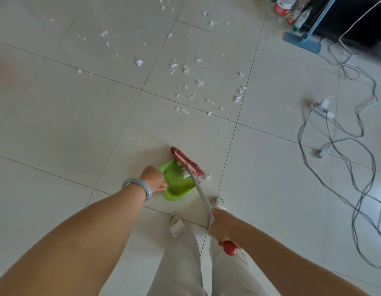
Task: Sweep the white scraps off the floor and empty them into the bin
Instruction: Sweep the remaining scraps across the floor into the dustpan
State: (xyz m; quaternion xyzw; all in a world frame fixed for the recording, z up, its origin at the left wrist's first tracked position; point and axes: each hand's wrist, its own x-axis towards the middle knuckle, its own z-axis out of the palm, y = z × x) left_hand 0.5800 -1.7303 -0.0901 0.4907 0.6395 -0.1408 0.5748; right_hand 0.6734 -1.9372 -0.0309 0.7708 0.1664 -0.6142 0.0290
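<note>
Left hand (153, 178) is curled round the rear grip of the green dustpan (176, 189), holding it low on the floor (57, 124) w/ its mouth facing away from the person. Right hand (222, 227) is wrapped round the broom handle (201, 195) near its red end cap. The red broom head (186, 161) sits right at the pan's mouth, long axis diagonal, far-left to near-right. A few white bits lie inside the pan by the bristles & one stray scrap (206, 177) sits just beside the head's near-right end, outside the pan. The main lot of white scraps (186, 69) lies well ahead of both hands, beyond the head & a bit to the right, w/ more further off at far left. So the next reach prob. goes forward, broom first, pan following. No bin in view. Cables (356, 167) at right look like a snag risk
</note>
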